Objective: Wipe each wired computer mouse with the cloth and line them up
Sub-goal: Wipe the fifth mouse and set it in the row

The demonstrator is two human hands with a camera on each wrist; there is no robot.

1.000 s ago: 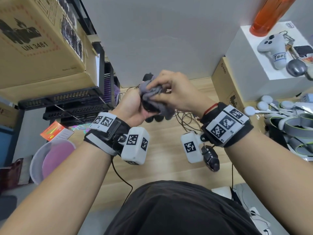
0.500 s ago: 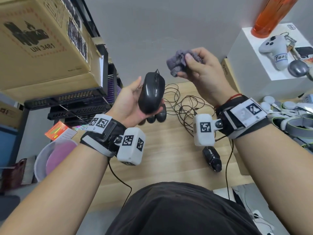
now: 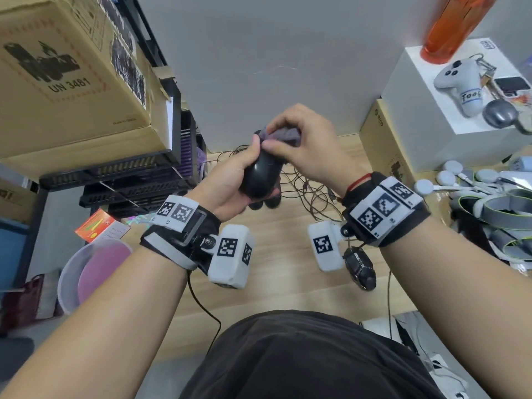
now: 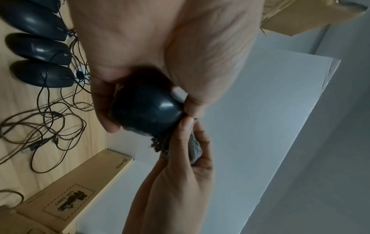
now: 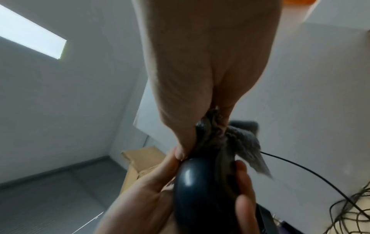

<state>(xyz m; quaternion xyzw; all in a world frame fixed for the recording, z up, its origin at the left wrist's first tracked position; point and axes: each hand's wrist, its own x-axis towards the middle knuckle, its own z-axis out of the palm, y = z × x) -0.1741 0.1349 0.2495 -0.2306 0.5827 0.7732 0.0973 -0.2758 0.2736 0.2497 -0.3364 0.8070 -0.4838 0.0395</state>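
Even, soft indoor light; shadows stay faint. A bright ceiling panel [image 5: 32,34] glows at ten o'clock in the right wrist view. Small glare spots sit on the mouse [image 4: 147,113]. Wrist views are soft, edges bowed by wide-angle distortion.

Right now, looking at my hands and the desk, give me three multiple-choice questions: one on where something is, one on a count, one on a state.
1. Where is the grey cloth?
A. in the right hand, pressed on the held mouse
B. in the purple bowl
C. on the white box

2. How many mice lie side by side on the desk in the left wrist view?
A. one
B. three
C. six

3. What is the left hand doing?
A. resting flat
B. gripping the held mouse
C. pulling a cable

A: fingers bunch it against the mouse's front.
B: three black bodies in a row.
B: its fingers wrap the mouse.
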